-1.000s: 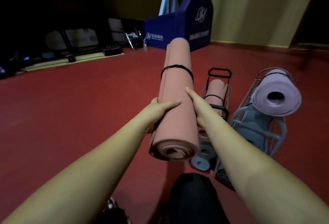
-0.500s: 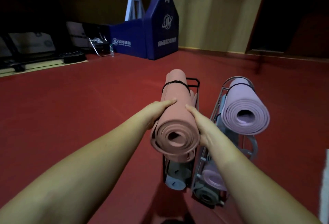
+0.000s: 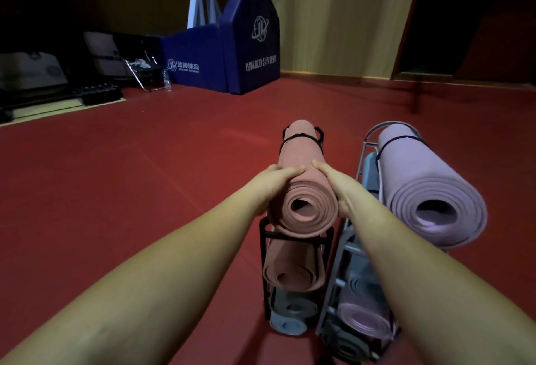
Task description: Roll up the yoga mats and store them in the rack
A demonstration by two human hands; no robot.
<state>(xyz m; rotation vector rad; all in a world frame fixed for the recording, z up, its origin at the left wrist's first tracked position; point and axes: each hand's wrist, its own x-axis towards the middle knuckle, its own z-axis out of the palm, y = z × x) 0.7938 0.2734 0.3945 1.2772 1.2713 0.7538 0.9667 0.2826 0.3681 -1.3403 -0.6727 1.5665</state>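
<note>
A rolled pink yoga mat [image 3: 298,158], bound by a black strap near its far end, lies along the top of the black wire rack [image 3: 264,251]. My left hand [image 3: 272,185] grips its left side and my right hand [image 3: 336,187] grips its right side, near the open end facing me. Below it in the same rack sit another pink roll [image 3: 293,270] and a grey-blue roll [image 3: 288,322]. A grey rack [image 3: 342,251] to the right carries a lilac roll [image 3: 429,190] on top.
The racks stand on a red floor [image 3: 145,190]. A blue padded hoop base [image 3: 232,45] stands at the back. Dark equipment and a folding chair [image 3: 145,71] line the far left wall. A wooden wall [image 3: 342,16] lies beyond.
The pink mat has come down from in front of me onto the top of the black rack. Both hands stayed on it and the view moved closer to the racks.
</note>
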